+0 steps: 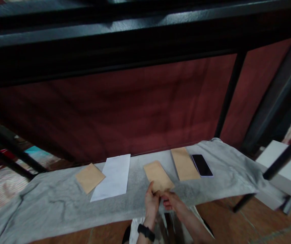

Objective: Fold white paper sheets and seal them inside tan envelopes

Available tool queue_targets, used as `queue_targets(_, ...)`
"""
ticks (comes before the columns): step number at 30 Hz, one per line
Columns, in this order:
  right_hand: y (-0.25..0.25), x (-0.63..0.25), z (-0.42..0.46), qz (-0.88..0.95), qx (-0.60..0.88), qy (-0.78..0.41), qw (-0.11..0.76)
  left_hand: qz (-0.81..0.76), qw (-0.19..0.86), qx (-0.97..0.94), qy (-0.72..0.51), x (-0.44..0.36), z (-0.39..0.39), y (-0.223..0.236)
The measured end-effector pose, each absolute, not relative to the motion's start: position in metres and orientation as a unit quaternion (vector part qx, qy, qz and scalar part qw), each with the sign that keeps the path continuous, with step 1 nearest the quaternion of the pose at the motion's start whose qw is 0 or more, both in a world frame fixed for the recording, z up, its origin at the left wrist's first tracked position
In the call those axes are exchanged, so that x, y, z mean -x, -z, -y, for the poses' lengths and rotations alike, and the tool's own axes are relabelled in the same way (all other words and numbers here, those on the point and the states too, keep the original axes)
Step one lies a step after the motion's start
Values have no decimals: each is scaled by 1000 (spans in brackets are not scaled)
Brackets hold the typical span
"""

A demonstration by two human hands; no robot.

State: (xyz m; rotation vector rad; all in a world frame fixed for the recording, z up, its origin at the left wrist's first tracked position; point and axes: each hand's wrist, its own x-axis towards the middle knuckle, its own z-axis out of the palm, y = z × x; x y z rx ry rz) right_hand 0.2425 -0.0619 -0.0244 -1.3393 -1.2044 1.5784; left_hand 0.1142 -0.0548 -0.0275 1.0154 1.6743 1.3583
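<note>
A brown paper envelope (158, 174) is held at its near edge by both hands, over the grey cloth. My left hand (151, 201) has its thumb on top of the envelope's near left part, the fingers underneath. Close beside it, my right hand (171, 200) pinches the near edge with curled fingers. Another brown envelope (185, 164) lies to the right, next to a dark-screened phone (202, 165). To the left rest a white sheet of paper (115, 176) and a smaller brown envelope (90, 177), which overlaps the sheet's left edge.
The grey cloth (66, 203) covers a long narrow surface. Dark metal bars (230, 95) and a dark red curtain (135, 112) rise behind it. White boxes (282, 166) stand at the right, above a tiled floor (259, 217).
</note>
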Motion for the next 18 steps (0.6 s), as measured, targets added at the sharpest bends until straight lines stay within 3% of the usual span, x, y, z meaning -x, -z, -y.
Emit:
queue_targets(2, 27, -253, 59, 547, 531, -572, 303, -675, 322, -446, -492, -105, 57, 28)
queue_targets(4, 30, -261, 55, 639, 537, -465, 296, -681, 281, -493, -462, -98, 61, 30)
queue_targets(9, 55, -273, 61, 863, 439, -23, 249, -738, 111, -564, -353, -96, 72, 41)
queue_targets(13, 76, -277, 68, 876, 422, 46, 227, -719, 16, -652, -238, -106, 53, 47)
queue_targets(18, 85, -276, 64, 880, 412, 52, 230, -688, 40, -710, -143, -108, -8, 41)
